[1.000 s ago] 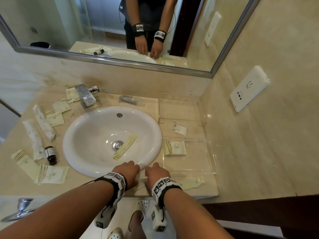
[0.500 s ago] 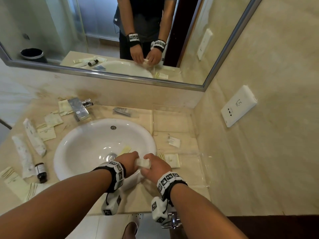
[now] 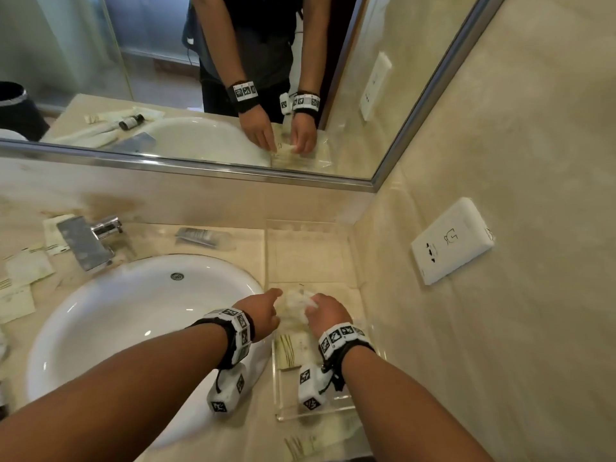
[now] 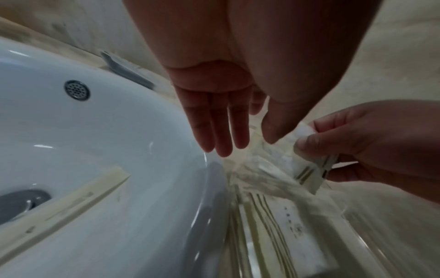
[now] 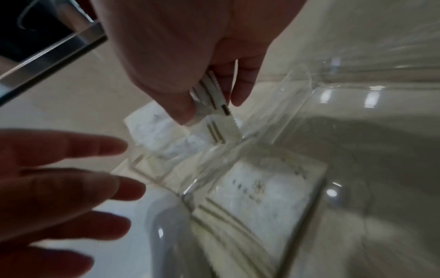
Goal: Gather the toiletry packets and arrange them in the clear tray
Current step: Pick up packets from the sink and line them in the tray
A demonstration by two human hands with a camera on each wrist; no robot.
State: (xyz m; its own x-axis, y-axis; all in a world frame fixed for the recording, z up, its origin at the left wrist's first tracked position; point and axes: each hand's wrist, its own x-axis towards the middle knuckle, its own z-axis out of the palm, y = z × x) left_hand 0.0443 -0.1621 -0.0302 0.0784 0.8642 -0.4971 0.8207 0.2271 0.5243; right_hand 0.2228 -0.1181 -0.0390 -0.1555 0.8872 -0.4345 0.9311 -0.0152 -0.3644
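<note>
Right hand [image 5: 190, 79]: I am pinching one end of a long white paper toiletry packet with gold stripes [image 5: 214, 105] between thumb and fingers, so its loose end is trailing down into the tray.
Left hand [image 4: 214, 120]: I am keeping it flat with the fingers straight beside the packet, holding nothing, probably ready to steady the drop.
Clear acrylic tray [image 3: 311, 416]: it is sitting on the beige marble tabletop [image 3: 333, 438] just right of the white oval sink [image 3: 133, 311]; a square cream sachet [image 3: 293, 351] is lying flat inside.
Far packets [image 3: 26, 271]: several are lying left of the chrome faucet [image 3: 88, 241], uncollected, so I am judging the gathering barely begun.
</note>
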